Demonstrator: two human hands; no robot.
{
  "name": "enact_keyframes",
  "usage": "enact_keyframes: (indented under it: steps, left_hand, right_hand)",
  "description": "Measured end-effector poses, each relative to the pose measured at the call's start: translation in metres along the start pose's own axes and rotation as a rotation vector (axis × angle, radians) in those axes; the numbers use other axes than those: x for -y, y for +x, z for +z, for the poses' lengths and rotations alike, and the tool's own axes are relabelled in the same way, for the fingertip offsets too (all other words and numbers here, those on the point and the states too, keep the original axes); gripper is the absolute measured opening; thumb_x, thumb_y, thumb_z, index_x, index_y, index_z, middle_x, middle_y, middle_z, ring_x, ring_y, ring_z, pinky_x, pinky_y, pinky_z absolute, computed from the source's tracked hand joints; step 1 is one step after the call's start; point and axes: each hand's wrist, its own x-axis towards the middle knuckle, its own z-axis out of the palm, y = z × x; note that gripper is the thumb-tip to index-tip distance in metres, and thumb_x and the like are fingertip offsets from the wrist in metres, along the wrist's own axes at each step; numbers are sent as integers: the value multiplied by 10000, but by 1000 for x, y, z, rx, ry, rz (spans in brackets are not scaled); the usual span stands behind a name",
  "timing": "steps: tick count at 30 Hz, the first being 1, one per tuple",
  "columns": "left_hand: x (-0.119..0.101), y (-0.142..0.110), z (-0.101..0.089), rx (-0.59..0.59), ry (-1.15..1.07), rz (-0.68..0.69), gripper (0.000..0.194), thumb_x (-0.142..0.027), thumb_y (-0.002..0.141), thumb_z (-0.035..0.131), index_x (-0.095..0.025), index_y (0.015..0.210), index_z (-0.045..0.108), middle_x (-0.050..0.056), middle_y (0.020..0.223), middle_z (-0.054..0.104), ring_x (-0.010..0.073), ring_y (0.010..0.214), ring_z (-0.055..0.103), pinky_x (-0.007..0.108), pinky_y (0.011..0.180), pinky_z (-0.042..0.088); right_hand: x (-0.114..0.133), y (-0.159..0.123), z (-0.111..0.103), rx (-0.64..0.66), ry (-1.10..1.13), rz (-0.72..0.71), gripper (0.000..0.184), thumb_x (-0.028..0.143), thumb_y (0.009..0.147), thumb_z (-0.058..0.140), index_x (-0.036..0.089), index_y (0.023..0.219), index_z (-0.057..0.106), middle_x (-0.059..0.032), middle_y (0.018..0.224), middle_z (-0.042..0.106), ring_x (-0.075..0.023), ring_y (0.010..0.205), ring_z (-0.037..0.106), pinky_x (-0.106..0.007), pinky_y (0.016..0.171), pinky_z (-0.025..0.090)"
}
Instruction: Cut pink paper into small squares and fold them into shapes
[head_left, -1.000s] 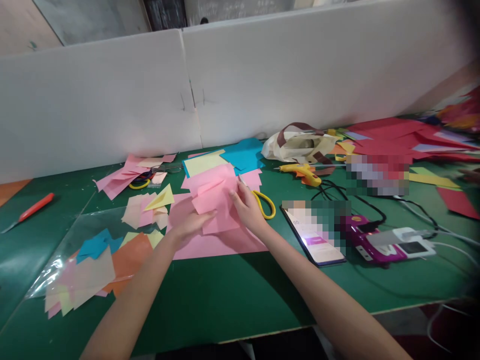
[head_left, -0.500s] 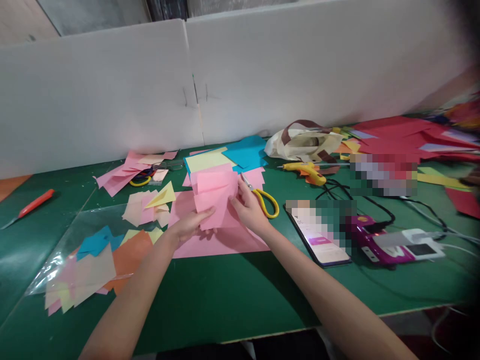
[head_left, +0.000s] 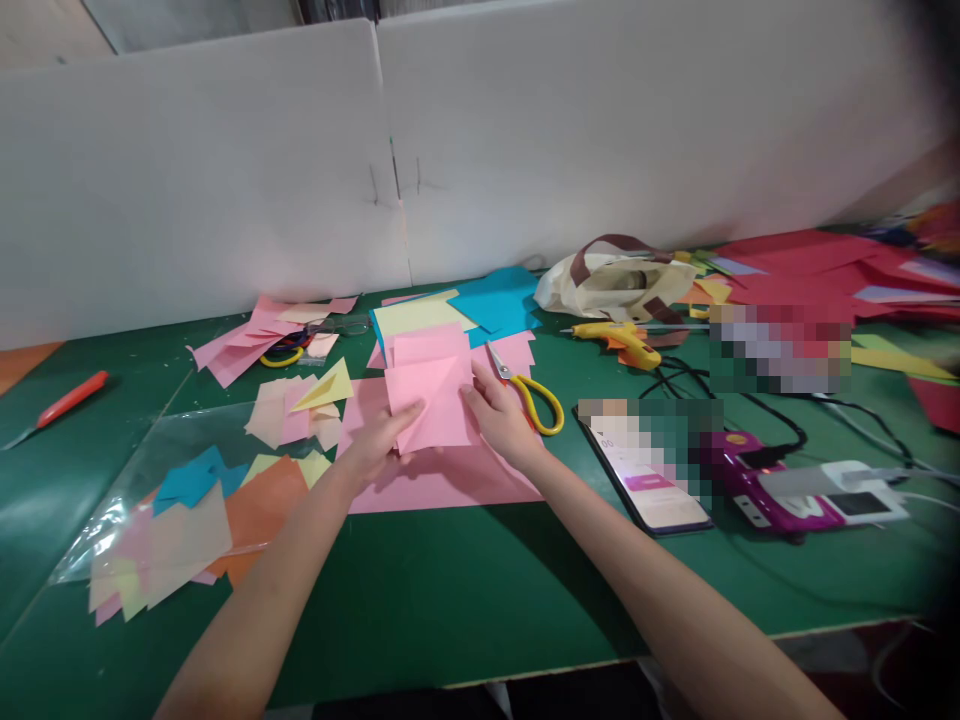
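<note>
Between my two hands is a piece of pink paper (head_left: pixel 439 410), held above a larger pink sheet (head_left: pixel 450 482) on the table. My left hand (head_left: pixel 381 437) grips its left edge, thumb on top and fingers underneath. At the right edge, my right hand (head_left: pixel 499 408) pinches the paper. Just beyond my right hand lie scissors with yellow handles (head_left: pixel 541 405), blades pointing away. Behind the held piece are more pink paper, a pale yellow sheet (head_left: pixel 420 312) and blue paper (head_left: pixel 499 298).
On the left are a plastic bag (head_left: pixel 247 420) with coloured paper pieces around it and a red-handled cutter (head_left: pixel 73 397). To the right lie a phone (head_left: pixel 652 485), a yellow glue gun (head_left: pixel 619 338), a cloth bag (head_left: pixel 600 285) and a purple power strip (head_left: pixel 780 490) with cables.
The pink paper in my hands has shifted and now shows a flatter, wider face towards me. Both hands still hold it. The view has moved slightly.
</note>
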Motion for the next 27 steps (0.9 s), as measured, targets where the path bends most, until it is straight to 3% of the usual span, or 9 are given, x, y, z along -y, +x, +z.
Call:
enact_keyframes:
  steps: [2,4,7,10,16,21,24,27]
  left_hand:
    - [-3,0,0,36,-98,-83,329,-276,814,610,-111,1097,581,69,694,667,118,485,614,124,278,287]
    - [-6,-1,-1,75,-166,-172,290,-200,835,569,-91,1104,567,90,712,673,127,500,638,109,263,257]
    - [-10,-2,-3,96,-195,-243,213,-141,854,521,-61,1043,581,101,716,667,132,506,654,99,261,263]
    - [-9,-1,-5,85,-205,-203,156,-152,860,521,-70,966,602,89,715,661,118,487,644,99,276,296]
    - [-4,2,-7,205,-239,-132,173,-234,862,542,-82,891,619,76,661,648,99,475,604,115,323,346]
    - [-2,2,-12,236,-202,-100,185,-221,726,711,-86,817,621,4,547,576,48,426,520,98,336,300]
    - [-1,1,-17,279,-128,-83,205,-268,728,709,-91,713,607,-22,440,508,38,382,451,123,361,306]
    - [-1,1,-20,345,-70,-102,217,-293,773,660,-86,725,614,41,547,612,19,369,399,155,388,325]
  right_hand:
    - [3,-1,0,11,65,54,316,386,851,479,204,1079,601,-36,889,634,-185,834,574,-320,753,462]
    - [7,-2,0,60,152,123,298,459,836,499,193,868,631,0,707,588,-147,665,548,-266,614,452]
    - [11,-3,2,91,347,295,378,551,775,555,190,665,536,64,483,414,-82,416,389,-212,404,331]
    - [12,-3,2,146,610,429,406,552,720,628,193,630,458,87,450,371,-52,362,314,-188,351,238]
    - [11,-3,-4,379,817,415,330,465,761,651,187,708,480,87,493,430,-26,376,343,-158,372,247]
    - [6,-4,-6,354,851,413,229,352,755,695,205,869,563,101,472,427,-24,380,363,-140,381,284]
    - [4,-3,-6,281,865,379,407,279,749,707,262,1122,545,110,484,460,-28,394,395,-136,404,333]
    - [4,-2,-7,235,845,359,519,265,735,713,279,1213,512,105,506,490,-35,414,426,-142,419,364]
